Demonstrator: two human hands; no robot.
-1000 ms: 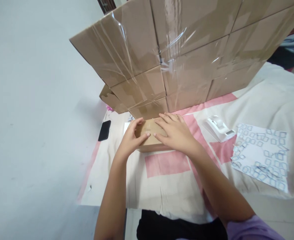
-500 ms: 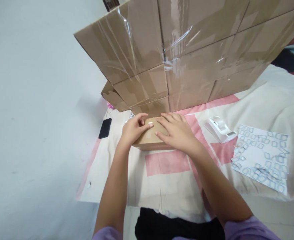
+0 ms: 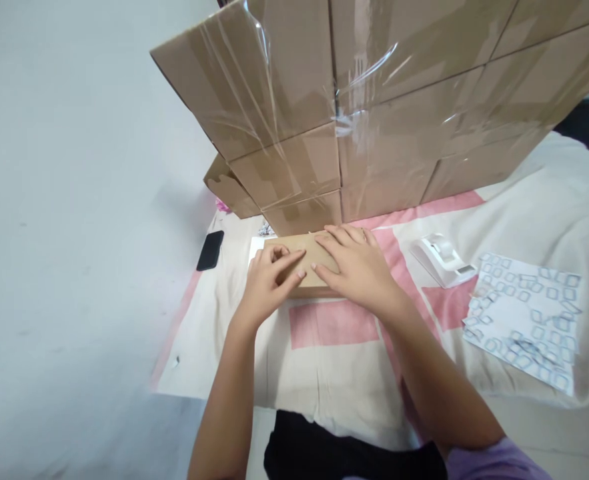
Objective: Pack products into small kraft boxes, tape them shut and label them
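A small flat cardboard box [image 3: 294,244] lies on the patterned cloth, just in front of a wall of stacked cartons. My right hand [image 3: 357,265] rests flat over its right part, fingers spread. At the left end, my left hand [image 3: 267,280] is on the box with its thumb and index finger stretched apart over the top. The other left fingers curl a little near the box's left edge. White paper [image 3: 257,247] shows beside that edge, partly hidden by the hand.
Tape-covered cartons [image 3: 399,120] rise behind the box. A white tape dispenser [image 3: 444,261] and a sheet with blue-outlined stickers [image 3: 527,313] lie to the right. A black phone [image 3: 211,251] lies left, near the wall [image 3: 74,200]. An open carton [image 3: 229,190] stands behind.
My left hand has shifted slightly down and left, its index finger now extended across the box top. My right hand stays spread on the box. The view has moved slightly.
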